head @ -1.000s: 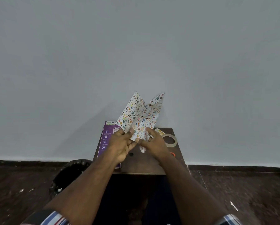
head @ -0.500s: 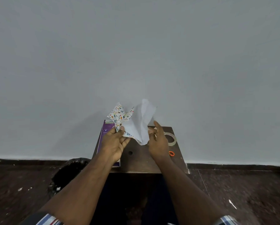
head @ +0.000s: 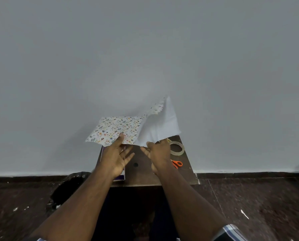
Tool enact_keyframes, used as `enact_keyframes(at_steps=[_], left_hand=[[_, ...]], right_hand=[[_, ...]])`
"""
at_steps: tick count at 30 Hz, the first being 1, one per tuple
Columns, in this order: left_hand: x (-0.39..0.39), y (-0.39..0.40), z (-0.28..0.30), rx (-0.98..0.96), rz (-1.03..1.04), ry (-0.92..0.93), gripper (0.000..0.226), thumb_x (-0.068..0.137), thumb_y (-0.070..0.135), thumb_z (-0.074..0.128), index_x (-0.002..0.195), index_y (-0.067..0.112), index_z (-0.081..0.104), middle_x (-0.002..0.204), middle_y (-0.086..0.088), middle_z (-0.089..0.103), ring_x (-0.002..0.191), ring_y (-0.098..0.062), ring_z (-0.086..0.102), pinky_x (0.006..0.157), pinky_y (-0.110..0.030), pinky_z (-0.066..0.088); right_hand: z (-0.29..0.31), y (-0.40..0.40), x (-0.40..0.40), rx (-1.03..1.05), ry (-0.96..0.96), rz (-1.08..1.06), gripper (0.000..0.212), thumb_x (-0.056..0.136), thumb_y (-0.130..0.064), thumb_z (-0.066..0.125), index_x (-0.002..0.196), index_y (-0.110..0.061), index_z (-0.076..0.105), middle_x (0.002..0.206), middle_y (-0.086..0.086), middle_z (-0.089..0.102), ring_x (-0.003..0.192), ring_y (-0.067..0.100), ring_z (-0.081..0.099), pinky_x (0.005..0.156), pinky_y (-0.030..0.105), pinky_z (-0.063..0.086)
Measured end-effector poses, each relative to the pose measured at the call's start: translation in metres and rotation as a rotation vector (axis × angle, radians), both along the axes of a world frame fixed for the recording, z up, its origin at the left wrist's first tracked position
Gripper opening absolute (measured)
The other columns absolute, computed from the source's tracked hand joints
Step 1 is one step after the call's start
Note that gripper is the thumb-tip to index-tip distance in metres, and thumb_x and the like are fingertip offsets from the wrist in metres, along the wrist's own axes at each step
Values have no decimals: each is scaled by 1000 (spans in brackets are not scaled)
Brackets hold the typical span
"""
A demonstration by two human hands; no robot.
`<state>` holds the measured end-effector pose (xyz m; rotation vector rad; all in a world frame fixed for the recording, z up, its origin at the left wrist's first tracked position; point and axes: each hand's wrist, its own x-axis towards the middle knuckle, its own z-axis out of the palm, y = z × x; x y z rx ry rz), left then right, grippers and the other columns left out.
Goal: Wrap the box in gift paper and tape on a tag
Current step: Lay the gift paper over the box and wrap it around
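The gift paper is spread half open above the back of the small brown table. Its patterned side faces up on the left and its white underside rises on the right. My left hand has its thumb on the patterned part's near edge, fingers straight and spread. My right hand touches the white part's lower edge with straight fingers. The purple box lies on the table's left side, mostly hidden under the paper and my left hand.
A roll of clear tape lies at the table's back right, with a small yellowish piece beside it. Orange-handled scissors lie in front of the tape. A black bin stands on the dark floor to the left. A grey wall is right behind the table.
The folded paper has been opened out and lowered over the box. Both hands went from pinching it to lying open against its near edge.
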<state>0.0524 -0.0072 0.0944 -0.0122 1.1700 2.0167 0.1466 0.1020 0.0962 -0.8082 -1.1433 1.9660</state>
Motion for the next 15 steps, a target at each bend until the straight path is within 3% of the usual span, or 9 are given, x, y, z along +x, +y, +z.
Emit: enact_keyframes(at_steps=[3,6,8,11,15], left_hand=[[4,8,-1,-77,-20,24,21,97,29,69,112,15,67,114,-12,72,105,-28,71,101,-49,54],[1,13,-2,-119,66,7,24,100,15,63,122,5,63,114,-17,72,101,-32,71,98,-48,56],[-4,15,-4,-102,113,-8,28,100,11,63,127,3,60,114,-17,72,97,-31,72,91,-45,58],[-7,16,-3,-91,164,-3,22,100,9,63,120,2,60,106,-15,71,90,-29,71,82,-43,60],[-7,22,-3,-93,213,4,12,101,8,61,109,0,60,105,-14,68,91,-28,70,91,-47,58]], right_hand=[[-1,-7,-7,-36,19,23,36,90,17,57,113,-11,60,111,13,69,108,36,68,81,44,63],[-10,-6,-12,-66,57,67,40,90,13,59,128,0,57,122,22,68,108,38,70,78,41,63],[-13,-5,-12,-84,63,95,44,92,6,61,133,-10,58,124,16,70,109,33,71,78,36,62],[-14,3,-8,-131,42,80,45,97,-5,62,139,-21,55,123,7,71,109,28,71,75,32,62],[-15,11,2,-119,-64,54,44,100,-19,64,141,-28,49,120,0,68,102,25,70,73,31,61]])
